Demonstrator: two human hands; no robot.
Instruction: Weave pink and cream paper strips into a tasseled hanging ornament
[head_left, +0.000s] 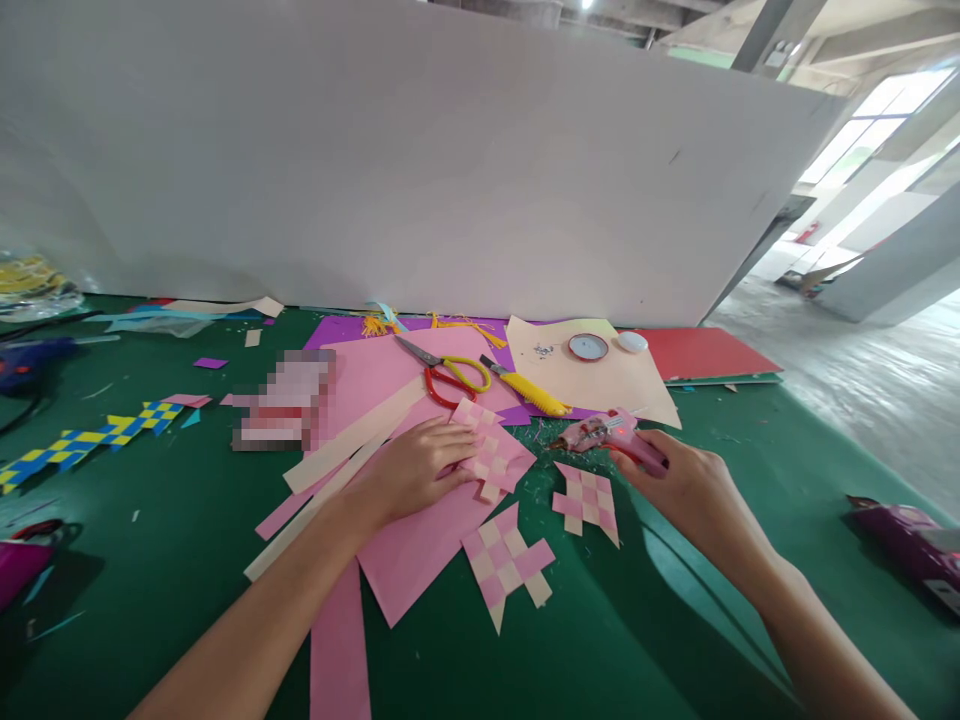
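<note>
My left hand [416, 470] lies on a pink paper sheet [420, 550], its fingers pressing down a woven pink-and-cream paper piece [495, 455]. My right hand [686, 485] is closed round the handle of a pink glue gun [607, 435], whose nozzle points left toward that woven piece. Two more woven pink-and-cream pieces lie on the green mat, one [589, 497] just below the glue gun, the other [506, 562] nearer to me.
Red-and-yellow scissors [450, 375], a yellow utility knife [529, 390], cream paper [600, 385] with a round tin [587, 347] and lid lie behind. A blue-yellow woven strip [90, 440] sits left. Another glue gun [911, 540] lies right. A white board stands at the back.
</note>
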